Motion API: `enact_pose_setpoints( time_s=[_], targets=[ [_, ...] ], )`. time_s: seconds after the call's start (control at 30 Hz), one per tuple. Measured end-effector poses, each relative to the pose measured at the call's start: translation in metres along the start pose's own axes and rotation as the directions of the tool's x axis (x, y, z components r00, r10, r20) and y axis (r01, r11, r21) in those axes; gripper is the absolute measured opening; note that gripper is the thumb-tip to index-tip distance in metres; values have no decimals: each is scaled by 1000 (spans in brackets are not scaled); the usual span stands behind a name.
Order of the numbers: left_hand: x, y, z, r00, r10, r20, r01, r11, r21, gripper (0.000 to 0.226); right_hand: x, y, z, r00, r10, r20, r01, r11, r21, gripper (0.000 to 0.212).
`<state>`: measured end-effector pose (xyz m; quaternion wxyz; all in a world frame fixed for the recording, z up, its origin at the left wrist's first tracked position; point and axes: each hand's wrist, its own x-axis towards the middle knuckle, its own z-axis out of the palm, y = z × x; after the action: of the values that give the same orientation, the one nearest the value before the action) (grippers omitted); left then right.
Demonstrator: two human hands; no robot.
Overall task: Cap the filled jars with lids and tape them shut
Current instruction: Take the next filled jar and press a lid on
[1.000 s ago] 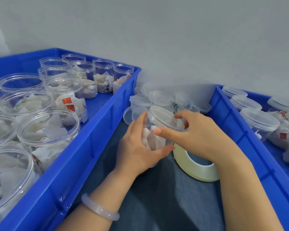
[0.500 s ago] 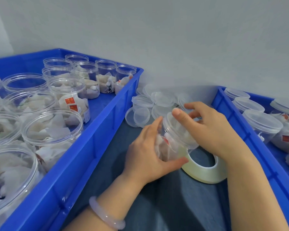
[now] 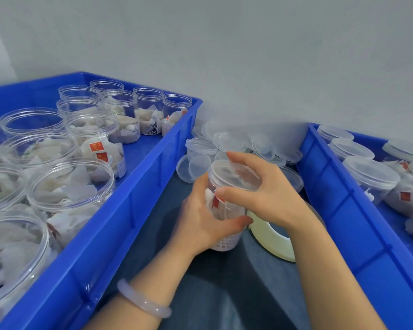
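1. Clear jar [image 3: 227,242], axis near upright, sits in the left hand [image 3: 200,222], fingers wrapped round its body.
2. Right hand [image 3: 270,194] curls round the lid [image 3: 231,175] on top; tape [image 3: 272,236] lies just right, nearer this hand.
3. Spare lids [image 3: 224,141] lie behind.

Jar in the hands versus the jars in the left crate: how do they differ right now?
The held jar wears a lid; the left-crate jars stand open-topped. The held jar is gripped by the left hand round its body and the right hand on the lid; the left-crate jars stand untouched. Both are clear plastic holding white sachets.
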<state>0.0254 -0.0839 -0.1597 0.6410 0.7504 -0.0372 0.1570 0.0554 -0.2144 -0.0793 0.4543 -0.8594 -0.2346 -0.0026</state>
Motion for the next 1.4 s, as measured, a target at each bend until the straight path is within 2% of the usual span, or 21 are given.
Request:
enact_pose_setpoints(
  time_s=[0.13, 0.3, 0.4, 0.5, 0.57, 0.63, 0.7, 0.73, 0.77, 0.83, 0.9, 0.97, 1.0, 1.03, 1.1, 1.13, 1.17, 1.23, 1.27, 1.33, 1.4],
  targets=[
    [3, -2, 3, 1000, -21, -11, 21, 1000, 4, 88, 1, -2, 11, 993, 57, -101, -58, 998, -9, 86],
    [8, -6, 6, 997, 12, -83, -4, 996, 92, 71, 3, -5, 33, 953, 53, -298, -70, 996, -48, 80],
    [10, -6, 3, 996, 33, -88, -24, 994, 104, 73, 3, -4, 35, 959, 33, -282, -53, 997, -62, 80],
    [11, -2, 0, 996, 50, -73, -38, 987, 157, 67, 2, -3, 40, 941, 27, -338, -58, 995, -81, 83],
    [10, 0, -2, 995, 87, -50, -76, 979, 188, 62, -2, -4, 43, 942, 7, -334, -45, 993, -106, 92],
    [10, -3, -4, 995, 85, -58, -73, 982, 176, 69, -5, 0, 33, 949, 24, -313, -39, 998, -41, 98],
    [9, -6, -7, 992, 62, -110, -46, 988, 148, 79, -11, 14, 16, 935, 119, -335, -105, 993, 60, 86],
    [9, -7, -8, 990, 56, -126, -40, 991, 128, 84, -17, 24, 8, 915, 181, -361, -185, 982, 25, 78],
    [10, -10, -9, 991, 44, -128, -32, 995, 96, 91, -24, 34, 3, 896, 246, -371, -306, 946, -111, 74],
    [13, -13, -11, 995, -23, -102, 23, 1000, 5, 105, -43, 54, 5, 877, 354, -324, -473, 753, -458, 78],
    [11, -12, -9, 994, -69, -85, 68, 997, -20, 107, -56, 68, 15, 892, 364, -270, -448, 625, -639, 82],
    [6, -7, -5, 991, -85, -106, 90, 995, 36, 111, -61, 74, 19, 923, 283, -259, -383, 643, -663, 74],
    [2, -3, -4, 986, -57, -158, 73, 992, 100, 113, -62, 74, 19, 938, 242, -250, -347, 668, -659, 68],
    [-3, 3, -5, 971, 52, -234, -12, 986, 169, 109, -62, 73, 19, 949, 201, -245, -313, 705, -636, 64],
    [-11, 10, -8, 866, 386, -318, -295, 907, 300, 74, -65, 70, 19, 953, 143, -267, -265, 820, -507, 59],
    [-15, 11, -8, 833, 476, -281, -383, 864, 327, 52, -66, 66, 18, 950, 130, -285, -245, 876, -415, 57],
    [-20, 13, -7, 843, 497, -207, -428, 852, 302, 35, -68, 62, 17, 946, 111, -306, -211, 925, -315, 54],
    [-25, 17, -3, 926, 373, -56, -357, 914, 193, 20, -70, 54, 17, 939, 69, -337, -132, 977, -165, 44],
    [-27, 19, 1, 959, 284, -3, -281, 950, 139, 23, -71, 51, 17, 937, 53, -345, -102, 987, -127, 40],
    [-29, 20, 5, 987, 154, 55, -156, 987, 39, 31, -72, 46, 17, 938, 37, -345, -66, 995, -71, 40],
    [-28, 20, 7, 994, 86, 72, -84, 996, -39, 36, -73, 45, 18, 941, 37, -336, -54, 998, -43, 46]
  ],
)
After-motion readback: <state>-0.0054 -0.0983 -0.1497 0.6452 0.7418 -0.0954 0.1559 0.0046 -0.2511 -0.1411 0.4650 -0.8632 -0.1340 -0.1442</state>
